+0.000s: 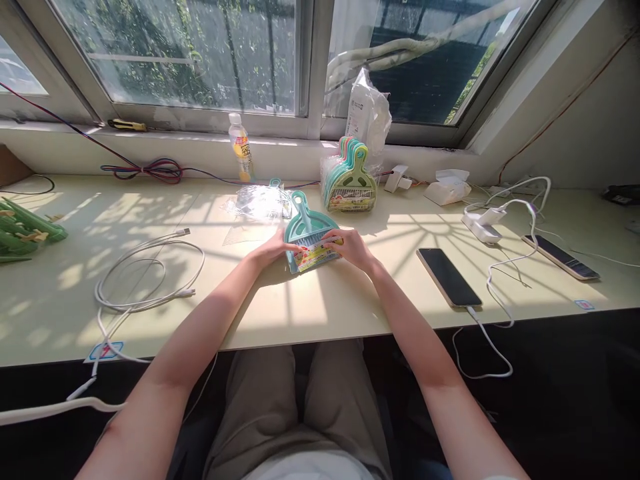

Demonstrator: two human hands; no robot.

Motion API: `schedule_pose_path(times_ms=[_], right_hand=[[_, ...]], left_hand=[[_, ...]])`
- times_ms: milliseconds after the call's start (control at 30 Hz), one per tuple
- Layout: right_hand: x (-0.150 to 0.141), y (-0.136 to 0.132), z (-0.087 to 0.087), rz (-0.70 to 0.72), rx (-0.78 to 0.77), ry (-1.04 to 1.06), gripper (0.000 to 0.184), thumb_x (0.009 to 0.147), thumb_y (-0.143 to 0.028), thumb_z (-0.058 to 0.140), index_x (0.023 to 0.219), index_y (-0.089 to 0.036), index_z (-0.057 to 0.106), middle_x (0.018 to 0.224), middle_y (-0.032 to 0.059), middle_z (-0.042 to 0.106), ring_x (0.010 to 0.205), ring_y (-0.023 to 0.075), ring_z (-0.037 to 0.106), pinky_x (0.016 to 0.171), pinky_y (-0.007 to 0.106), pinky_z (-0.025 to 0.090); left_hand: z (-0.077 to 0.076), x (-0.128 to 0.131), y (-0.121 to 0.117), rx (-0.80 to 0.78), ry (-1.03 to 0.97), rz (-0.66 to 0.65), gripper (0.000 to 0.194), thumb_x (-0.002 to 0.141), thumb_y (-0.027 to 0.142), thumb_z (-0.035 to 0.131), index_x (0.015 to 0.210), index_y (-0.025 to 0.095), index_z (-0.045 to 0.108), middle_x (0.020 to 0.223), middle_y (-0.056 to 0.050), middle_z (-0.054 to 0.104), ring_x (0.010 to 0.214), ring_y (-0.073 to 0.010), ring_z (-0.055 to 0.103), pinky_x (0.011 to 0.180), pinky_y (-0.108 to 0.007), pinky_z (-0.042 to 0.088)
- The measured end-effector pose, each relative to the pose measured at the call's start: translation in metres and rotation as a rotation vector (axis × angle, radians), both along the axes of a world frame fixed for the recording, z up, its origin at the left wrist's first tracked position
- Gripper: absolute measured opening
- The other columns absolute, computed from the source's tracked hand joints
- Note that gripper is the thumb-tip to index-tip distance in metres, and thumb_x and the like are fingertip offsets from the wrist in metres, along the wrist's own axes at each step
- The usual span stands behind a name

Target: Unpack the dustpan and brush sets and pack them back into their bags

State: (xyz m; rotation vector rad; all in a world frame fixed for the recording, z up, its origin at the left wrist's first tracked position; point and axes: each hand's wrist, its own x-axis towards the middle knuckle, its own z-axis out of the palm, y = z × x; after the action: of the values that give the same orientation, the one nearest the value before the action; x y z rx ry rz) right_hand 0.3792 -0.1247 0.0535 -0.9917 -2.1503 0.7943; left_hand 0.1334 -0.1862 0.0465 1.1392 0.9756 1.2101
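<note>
A small teal dustpan-and-brush set (306,230) with a colourful paper label lies flat on the pale desk (310,303) in front of me. My left hand (274,250) grips its left edge with the fingers curled. At the right end of the label my right hand (350,245) pinches the set. Behind it stands a stack of several similar dustpan sets (350,179) in green, pink and teal. A crumpled clear plastic wrapper (260,201) lies just left of the set's handle.
A white cable (150,277) coils at the left, green items (25,230) at the far left. Two phones (447,277) (563,257) and a white charger (483,225) lie at the right. A bottle (241,148), a plastic bag (367,113) and red-blue wires (150,170) line the window sill.
</note>
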Motion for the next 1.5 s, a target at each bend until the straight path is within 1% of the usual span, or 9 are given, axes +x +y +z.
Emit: schedule_pose_path(times_ms=[100,333,533,700,867,967,1167,1367,1500], right_hand=[[-0.003,-0.004,0.004,-0.084,0.106,-0.079,0.018,0.092,-0.041,0.076,0.101,-0.029,0.086,0.094,0.0036,0.084,0.081,0.0237,0.073,0.076,0.034,0.056],[-0.006,-0.003,0.001,-0.218,0.180,-0.065,0.016,0.092,-0.034,0.074,0.102,-0.030,0.085,0.094,0.0031,0.084,0.079,0.0261,0.074,0.074,0.036,0.055],[-0.012,-0.003,-0.006,-0.210,0.209,-0.143,0.016,0.094,-0.030,0.072,0.104,-0.030,0.085,0.098,0.0035,0.085,0.086,0.0269,0.076,0.078,0.035,0.054],[-0.012,-0.004,-0.006,-0.254,0.259,-0.160,0.022,0.098,-0.032,0.071,0.115,-0.028,0.082,0.105,0.0079,0.084,0.093,0.0291,0.075,0.088,0.038,0.053],[-0.013,-0.001,-0.009,-0.405,0.319,-0.069,0.041,0.098,-0.042,0.069,0.136,-0.026,0.068,0.138,0.0151,0.071,0.125,0.0342,0.064,0.108,0.050,0.048],[-0.019,0.004,-0.017,-0.523,0.085,0.192,0.057,0.098,-0.051,0.065,0.147,-0.024,0.055,0.149,0.0182,0.061,0.127,0.0318,0.064,0.103,0.048,0.054],[-0.035,0.001,-0.026,-0.073,-0.643,0.560,0.040,0.087,-0.057,0.078,0.105,-0.023,0.068,0.104,0.0085,0.081,0.092,0.0228,0.077,0.083,0.034,0.063],[-0.033,-0.005,-0.019,-0.133,-0.810,0.739,0.019,0.082,-0.031,0.086,0.090,-0.021,0.071,0.086,0.0018,0.081,0.074,0.0156,0.075,0.073,0.027,0.062],[-0.029,-0.003,-0.017,-0.135,-0.838,0.752,0.013,0.084,-0.024,0.084,0.088,-0.020,0.073,0.085,0.0020,0.082,0.070,0.0150,0.074,0.071,0.027,0.062]], left_hand=[[0.000,0.000,0.001,0.007,-0.014,0.027,0.060,0.057,0.011,0.093,0.114,0.022,0.077,0.107,-0.012,0.080,0.095,-0.0311,0.077,0.086,-0.043,0.062],[0.010,0.006,-0.007,0.005,-0.088,0.050,0.066,0.062,0.018,0.092,0.124,0.027,0.072,0.106,-0.009,0.080,0.095,-0.0316,0.076,0.086,-0.046,0.061],[0.004,0.005,-0.004,-0.002,-0.040,0.010,0.050,0.057,0.014,0.091,0.103,0.022,0.074,0.100,-0.011,0.079,0.092,-0.0298,0.076,0.080,-0.041,0.061],[0.001,0.005,-0.001,0.003,-0.039,0.037,0.053,0.057,0.013,0.091,0.106,0.023,0.074,0.102,-0.010,0.078,0.091,-0.0294,0.076,0.077,-0.040,0.060],[0.000,0.004,-0.001,0.015,-0.043,0.103,0.057,0.058,0.017,0.093,0.110,0.024,0.073,0.100,-0.009,0.079,0.088,-0.0278,0.075,0.073,-0.038,0.060],[0.002,0.002,0.000,0.023,-0.073,0.141,0.057,0.058,0.021,0.094,0.110,0.025,0.073,0.097,-0.008,0.078,0.090,-0.0293,0.075,0.074,-0.039,0.059],[0.008,0.004,-0.003,0.096,-0.085,0.144,0.061,0.061,0.025,0.094,0.118,0.021,0.073,0.109,-0.010,0.079,0.102,-0.0331,0.075,0.085,-0.041,0.060],[0.007,-0.001,-0.003,0.023,-0.098,0.024,0.054,0.072,0.038,0.081,0.120,0.017,0.069,0.120,-0.014,0.078,0.118,-0.0367,0.072,0.097,-0.045,0.060],[0.004,-0.008,0.001,-0.008,-0.057,0.056,0.052,0.064,0.033,0.080,0.114,0.021,0.071,0.119,-0.011,0.079,0.124,-0.0376,0.070,0.099,-0.044,0.060]])
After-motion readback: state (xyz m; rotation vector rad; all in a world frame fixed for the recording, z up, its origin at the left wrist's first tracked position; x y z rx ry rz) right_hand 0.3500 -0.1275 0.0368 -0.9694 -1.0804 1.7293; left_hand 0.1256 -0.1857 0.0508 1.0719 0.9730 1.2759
